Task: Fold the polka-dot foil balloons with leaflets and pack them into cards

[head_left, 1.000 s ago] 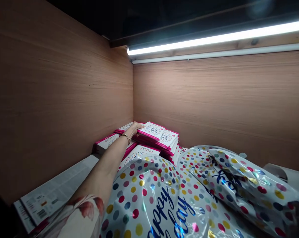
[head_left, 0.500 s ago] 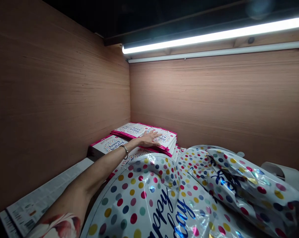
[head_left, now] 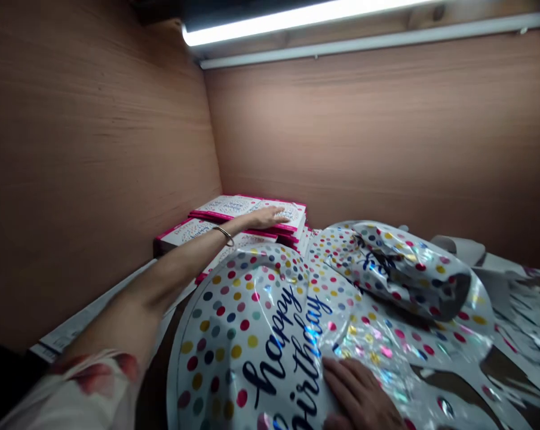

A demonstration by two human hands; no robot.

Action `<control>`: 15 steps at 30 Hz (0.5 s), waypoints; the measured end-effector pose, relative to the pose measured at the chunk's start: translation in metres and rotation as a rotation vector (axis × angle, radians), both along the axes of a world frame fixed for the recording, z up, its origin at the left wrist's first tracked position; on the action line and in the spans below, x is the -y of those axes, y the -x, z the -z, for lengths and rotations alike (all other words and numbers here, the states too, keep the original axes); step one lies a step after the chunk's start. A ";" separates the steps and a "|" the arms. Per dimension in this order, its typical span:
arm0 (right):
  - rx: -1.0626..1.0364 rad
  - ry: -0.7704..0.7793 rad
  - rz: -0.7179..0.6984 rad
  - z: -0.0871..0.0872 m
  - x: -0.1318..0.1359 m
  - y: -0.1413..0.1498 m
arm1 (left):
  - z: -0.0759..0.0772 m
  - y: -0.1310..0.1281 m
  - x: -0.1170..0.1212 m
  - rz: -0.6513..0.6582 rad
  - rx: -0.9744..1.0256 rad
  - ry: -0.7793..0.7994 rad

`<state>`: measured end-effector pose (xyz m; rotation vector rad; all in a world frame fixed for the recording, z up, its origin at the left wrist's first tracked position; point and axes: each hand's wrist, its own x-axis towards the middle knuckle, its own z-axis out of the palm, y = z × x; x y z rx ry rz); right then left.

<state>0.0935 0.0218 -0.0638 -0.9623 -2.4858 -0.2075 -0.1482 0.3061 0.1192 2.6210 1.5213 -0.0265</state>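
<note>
At the back left corner, my left hand (head_left: 266, 217) lies with its fingers stretched out on the top of a stack of flat white packs with pink edges (head_left: 227, 206), printed with dots and lettering. Part of the top pack is hidden beneath it. A large foil balloon (head_left: 234, 310), white with coloured dots and blue "happy birthday" writing, spreads across the middle, crumpled at its right side. My right hand (head_left: 364, 394) rests flat on the balloon's lower part, fingers extended. Its lower edge is cut off by the frame.
Wooden walls (head_left: 364, 131) close off the left and back. A lit tube (head_left: 306, 21) runs above. A long pale box (head_left: 68, 325) lies along the left wall. White sheets or wrappers (head_left: 530, 310) are piled at the right.
The view has tipped down and moved right. My right hand has come into view on the balloon. My left hand stays on the packs.
</note>
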 end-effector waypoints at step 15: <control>0.116 0.186 0.528 -0.011 0.096 -0.052 | 0.105 0.023 0.349 0.630 0.027 -0.114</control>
